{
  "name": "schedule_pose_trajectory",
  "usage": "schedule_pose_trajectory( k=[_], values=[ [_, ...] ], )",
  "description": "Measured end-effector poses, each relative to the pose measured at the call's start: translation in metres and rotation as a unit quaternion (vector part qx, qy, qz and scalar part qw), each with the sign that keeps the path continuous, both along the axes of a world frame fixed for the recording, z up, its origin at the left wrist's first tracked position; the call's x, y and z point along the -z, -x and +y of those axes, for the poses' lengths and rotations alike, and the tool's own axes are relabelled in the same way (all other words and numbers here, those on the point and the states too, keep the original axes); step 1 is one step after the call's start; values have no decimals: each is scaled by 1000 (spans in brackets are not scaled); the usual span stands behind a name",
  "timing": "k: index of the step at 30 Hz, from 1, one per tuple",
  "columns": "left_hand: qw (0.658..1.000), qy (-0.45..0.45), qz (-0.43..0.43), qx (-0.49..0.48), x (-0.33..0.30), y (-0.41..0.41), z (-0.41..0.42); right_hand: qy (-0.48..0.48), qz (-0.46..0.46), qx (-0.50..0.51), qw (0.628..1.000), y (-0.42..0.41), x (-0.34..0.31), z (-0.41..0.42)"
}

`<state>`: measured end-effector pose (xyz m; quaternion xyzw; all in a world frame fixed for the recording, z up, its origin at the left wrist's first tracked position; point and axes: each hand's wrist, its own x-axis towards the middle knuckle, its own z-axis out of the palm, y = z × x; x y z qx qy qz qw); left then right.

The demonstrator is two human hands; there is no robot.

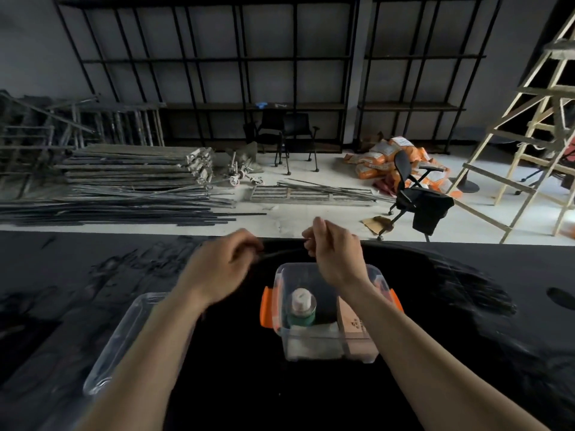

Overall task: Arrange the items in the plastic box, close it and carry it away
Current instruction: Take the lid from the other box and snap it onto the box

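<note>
A clear plastic box [329, 346] with orange latches stands open on the black table, near its front middle. Inside stand a green bottle with a pale cap [301, 307], a white packet [312, 339] in front of it and a brown carton [354, 325] on the right. The clear lid [124, 340] lies flat to the left of the box. My left hand [217, 262] and my right hand [334, 253] hover above and behind the box, both pinching a thin dark cord [280, 252] stretched between them.
The black table [466, 306] ends just beyond my hands. On the floor behind lie stacked metal bars [124, 188], orange sacks [389, 160], an office chair [417, 197] and a wooden ladder [529, 135] at right. Dark shelving lines the wall.
</note>
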<state>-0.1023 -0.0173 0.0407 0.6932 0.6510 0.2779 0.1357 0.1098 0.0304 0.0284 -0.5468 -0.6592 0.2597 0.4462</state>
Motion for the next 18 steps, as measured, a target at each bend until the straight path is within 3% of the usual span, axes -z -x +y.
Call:
schedule_pose_trajectory(
  k=[2,5,10,13,18],
  values=[
    [996,-29,-46,-74,11,46,-12,32,52,-33,998,27,-5,-5],
    [978,-8,-89,-191,46,105,-39,60,54,-85,993,72,0,-18],
    [913,43,-150,-376,93,160,-95,112,-90,-162,976,135,28,-45],
    [891,94,-141,-422,113,177,-118,189,-117,-183,958,166,58,-52],
    [891,176,-91,-410,137,192,-129,304,-146,-189,922,201,101,-59]
  ],
)
